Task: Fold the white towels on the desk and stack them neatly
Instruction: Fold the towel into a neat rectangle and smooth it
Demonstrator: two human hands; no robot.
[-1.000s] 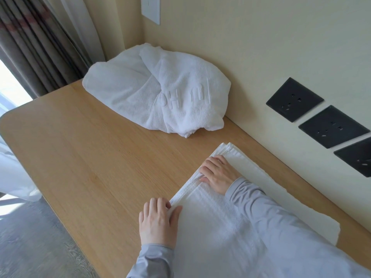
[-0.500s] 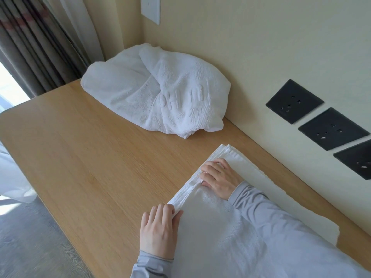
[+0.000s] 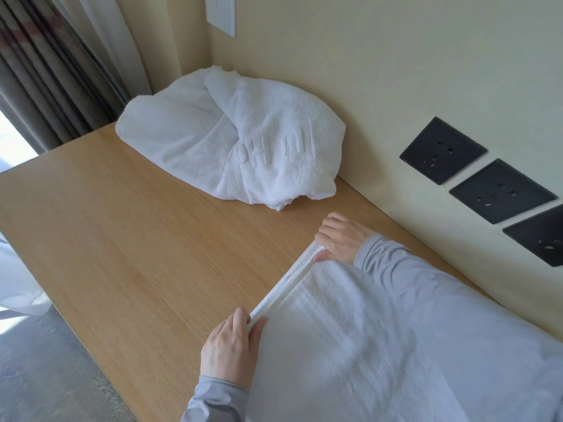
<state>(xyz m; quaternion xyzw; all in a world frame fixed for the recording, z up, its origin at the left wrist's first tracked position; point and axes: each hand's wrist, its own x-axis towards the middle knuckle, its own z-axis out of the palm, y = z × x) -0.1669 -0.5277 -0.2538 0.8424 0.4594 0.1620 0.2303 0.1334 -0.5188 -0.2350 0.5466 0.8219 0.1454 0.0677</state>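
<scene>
A white towel (image 3: 329, 324) lies flat on the wooden desk (image 3: 137, 239) at the lower right. My left hand (image 3: 230, 348) pinches the near corner of its hemmed edge between thumb and fingers. My right hand (image 3: 341, 239) grips the far corner of the same edge, fingers curled over it; my sleeve hides the towel's right part. A second white towel (image 3: 231, 138), crumpled with raised lettering, sits in a heap in the far corner against the wall.
Three black wall sockets (image 3: 499, 190) line the wall on the right. A white switch plate (image 3: 221, 13) is high on the wall. Curtains (image 3: 54, 65) hang at the left beyond the desk's end. Floor (image 3: 45, 376) lies below the desk's near edge.
My right hand has slid along the hem to its far corner, covering the end that stuck out before. My left hand shifted a little to pinch the near corner.
</scene>
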